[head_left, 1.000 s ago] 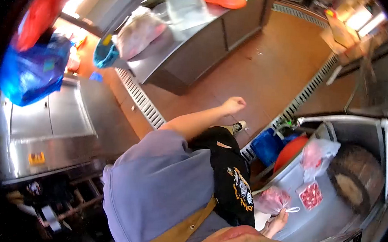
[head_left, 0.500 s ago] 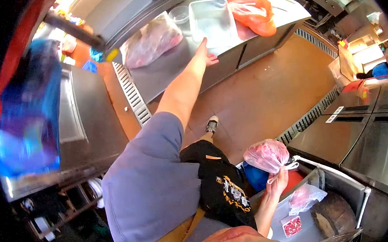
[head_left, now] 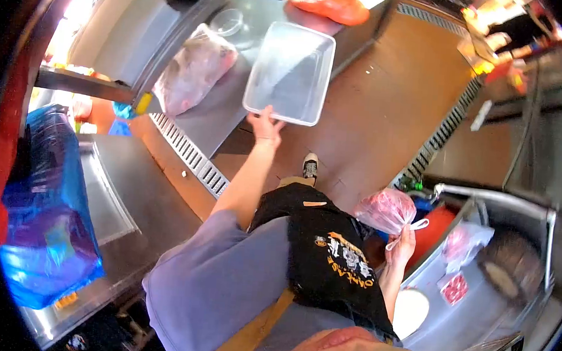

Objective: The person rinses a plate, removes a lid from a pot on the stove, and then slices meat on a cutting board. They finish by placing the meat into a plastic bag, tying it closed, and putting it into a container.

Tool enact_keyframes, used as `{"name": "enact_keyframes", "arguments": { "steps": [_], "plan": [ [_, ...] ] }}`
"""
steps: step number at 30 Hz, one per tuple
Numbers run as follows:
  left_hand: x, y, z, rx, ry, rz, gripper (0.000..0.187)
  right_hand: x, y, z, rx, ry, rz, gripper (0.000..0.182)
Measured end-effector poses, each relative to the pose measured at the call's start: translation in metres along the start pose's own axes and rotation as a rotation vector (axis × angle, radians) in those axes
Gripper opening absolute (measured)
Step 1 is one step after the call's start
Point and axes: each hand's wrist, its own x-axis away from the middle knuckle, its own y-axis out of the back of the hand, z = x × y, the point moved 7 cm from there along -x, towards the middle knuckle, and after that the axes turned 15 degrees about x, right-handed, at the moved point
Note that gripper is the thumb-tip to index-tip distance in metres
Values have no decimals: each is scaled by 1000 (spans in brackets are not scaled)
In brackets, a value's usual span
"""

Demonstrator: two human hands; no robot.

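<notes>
My left hand (head_left: 266,130) grips the near rim of a clear plastic tub (head_left: 288,75), thumb over the edge. The tub has nothing in it and hangs partly over the counter's edge and the floor. My right hand (head_left: 402,244) holds a plastic bag of pink meat (head_left: 386,209) by its tied white neck, low on the right. Left of the tub, a large clear bag of pale meat (head_left: 196,72) lies on the metal counter (head_left: 210,121). Behind the tub rests an orange bag (head_left: 329,1).
A round clear container (head_left: 228,23) stands on the counter. At right, a metal sink (head_left: 427,280) contains a small meat tray (head_left: 454,289), another plastic bag (head_left: 462,243) and a round dark block (head_left: 509,266). A blue plastic-wrapped bundle (head_left: 50,211) stands at left. Drain grates (head_left: 188,153) line the floor.
My left hand has taken hold of the tub and drawn it off the counter towards me. My right hand still holds the meat bag. The view has shifted.
</notes>
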Motion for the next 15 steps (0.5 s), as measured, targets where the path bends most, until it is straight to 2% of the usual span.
{"name": "enact_keyframes", "arguments": {
  "steps": [2,3,4,6,7,9,10,11,12,15],
  "plan": [
    [35,-20,-25,-160,-113,141,72,24,26,-9,26,29,-74,14],
    [50,-32,-34,-311,-156,278,74,39,41,-16,33,11,-113,17],
    [97,-57,-20,-344,-186,355,76,45,66,0,29,27,-154,23],
    [125,-71,-28,-414,-83,484,74,98,85,-11,26,76,-232,25],
    [159,-87,-26,-474,-32,554,64,139,79,8,23,92,-283,24],
    [209,-111,-1,-457,83,729,45,188,118,-19,-88,134,-376,21],
    [244,-126,13,-465,166,821,40,223,120,-11,-134,158,-497,19],
    [275,-162,169,-472,118,870,33,104,225,-19,-216,166,-437,18],
    [307,-173,218,-472,258,1019,33,118,256,-22,-267,192,-473,18],
    [425,-183,294,-543,343,1326,42,157,294,-58,-333,200,-562,17]
  ]
}}
